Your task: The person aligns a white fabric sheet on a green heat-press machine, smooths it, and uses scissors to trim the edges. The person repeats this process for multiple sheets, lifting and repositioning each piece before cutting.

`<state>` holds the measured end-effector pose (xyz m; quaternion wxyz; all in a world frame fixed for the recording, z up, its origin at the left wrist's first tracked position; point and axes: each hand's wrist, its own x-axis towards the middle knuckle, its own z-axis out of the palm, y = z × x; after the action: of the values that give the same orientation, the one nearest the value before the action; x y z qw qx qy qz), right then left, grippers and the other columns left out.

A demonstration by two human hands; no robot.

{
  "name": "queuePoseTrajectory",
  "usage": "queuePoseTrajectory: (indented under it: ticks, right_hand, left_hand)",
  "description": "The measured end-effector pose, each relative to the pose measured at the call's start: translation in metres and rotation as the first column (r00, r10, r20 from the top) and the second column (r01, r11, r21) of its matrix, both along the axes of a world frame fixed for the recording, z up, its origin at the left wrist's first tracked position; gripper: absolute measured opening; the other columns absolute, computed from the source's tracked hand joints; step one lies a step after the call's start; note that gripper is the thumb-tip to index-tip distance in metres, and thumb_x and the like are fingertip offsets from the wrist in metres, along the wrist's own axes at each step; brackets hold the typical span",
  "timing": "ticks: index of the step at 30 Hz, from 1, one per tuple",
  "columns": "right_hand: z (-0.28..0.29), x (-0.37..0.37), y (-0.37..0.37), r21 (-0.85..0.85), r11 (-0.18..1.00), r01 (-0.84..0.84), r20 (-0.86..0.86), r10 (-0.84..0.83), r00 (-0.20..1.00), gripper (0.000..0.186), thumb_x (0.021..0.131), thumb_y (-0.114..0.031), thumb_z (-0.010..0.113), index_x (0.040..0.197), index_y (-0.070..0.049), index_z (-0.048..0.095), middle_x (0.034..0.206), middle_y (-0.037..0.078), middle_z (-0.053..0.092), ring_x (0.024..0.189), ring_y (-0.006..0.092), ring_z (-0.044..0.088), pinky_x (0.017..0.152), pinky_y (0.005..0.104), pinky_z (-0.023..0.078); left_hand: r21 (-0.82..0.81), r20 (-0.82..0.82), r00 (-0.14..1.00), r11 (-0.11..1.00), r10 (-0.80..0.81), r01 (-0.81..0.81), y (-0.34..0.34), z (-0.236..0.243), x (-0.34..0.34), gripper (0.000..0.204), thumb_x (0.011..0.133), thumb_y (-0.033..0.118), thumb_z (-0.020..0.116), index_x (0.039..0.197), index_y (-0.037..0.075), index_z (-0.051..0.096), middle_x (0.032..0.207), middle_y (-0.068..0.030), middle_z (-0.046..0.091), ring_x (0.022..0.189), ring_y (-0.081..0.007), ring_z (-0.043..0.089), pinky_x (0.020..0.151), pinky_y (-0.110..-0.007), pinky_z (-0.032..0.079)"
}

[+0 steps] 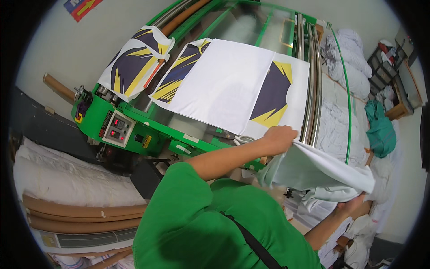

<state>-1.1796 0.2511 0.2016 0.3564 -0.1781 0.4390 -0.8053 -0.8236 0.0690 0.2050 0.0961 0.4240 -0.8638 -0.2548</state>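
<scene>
A white piece of fabric (322, 172) is stretched between my hands at the right front corner of a green machine (156, 127). My left hand (281, 138) is closed on its upper left corner, beside the steel rollers (308, 107). Lower right, my right hand (351, 204) grips the fabric's other end, its fingers partly covered by cloth. The rest of the fabric hangs in folds. On the machine's bed lies a plain white sheet (221, 85) over printed fabric with dark and yellow shapes (273, 96). White-handled scissors (244, 140) rest at the front edge, near my left forearm.
More printed fabric (134, 67) drapes over the machine's left end, above a control panel (118, 128) with red displays. White cloth heaps (347, 58) and a green bag (380, 127) sit at right. Cardboard tubes (85, 213) and a wrapped roll (76, 175) lie lower left.
</scene>
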Motion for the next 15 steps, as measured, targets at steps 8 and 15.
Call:
queuePoseTrajectory:
  ticks: [8,15]
  right_hand:
    - [0.143,-0.034,-0.059,0.080,0.996,0.027,-0.585,0.025,0.811,0.047,0.107,-0.032,0.058,0.142,0.001,0.059,0.133,0.014,0.065,0.119,0.0253,0.063,0.107,0.0414,0.051]
    - [0.219,-0.065,-0.127,0.146,0.985,0.087,-0.829,0.073,0.555,0.048,0.105,-0.031,0.063,0.140,0.001,0.060,0.129,0.013,0.067,0.113,0.0223,0.065,0.103,0.0380,0.052]
  left_hand:
    - [0.385,-0.725,0.666,0.697,-0.178,0.605,0.078,-0.059,-0.062,0.109,0.074,0.039,0.095,0.159,0.006,0.035,0.156,-0.0190,0.046,0.146,-0.0309,0.044,0.118,-0.041,0.039]
    - [0.169,-0.796,0.562,0.810,-0.224,0.562,0.126,-0.067,-0.121,0.108,0.072,0.033,0.096,0.158,0.006,0.039,0.150,-0.0189,0.051,0.138,-0.0359,0.053,0.117,-0.043,0.041]
